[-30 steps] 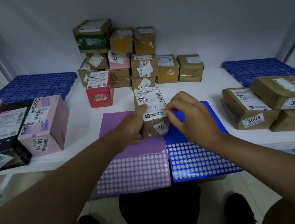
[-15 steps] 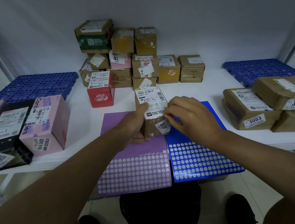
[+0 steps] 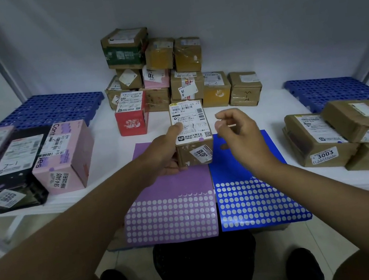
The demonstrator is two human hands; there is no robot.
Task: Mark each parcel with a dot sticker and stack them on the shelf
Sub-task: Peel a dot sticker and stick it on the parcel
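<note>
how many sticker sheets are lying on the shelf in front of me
2. A purple dot-sticker sheet lies at the shelf's front edge, left of centre; a blue dot-sticker sheet lies right beside it, edges touching. Both overhang the edge. More could be hidden under them.

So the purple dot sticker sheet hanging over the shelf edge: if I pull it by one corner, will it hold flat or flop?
Likely floppy: the purple sticker sheet is thin and overhangs the shelf. It probably weighs little and may slide on the smooth white surface. The blue sticker sheet lies alongside, so a sideways tug might shift it too.
</note>
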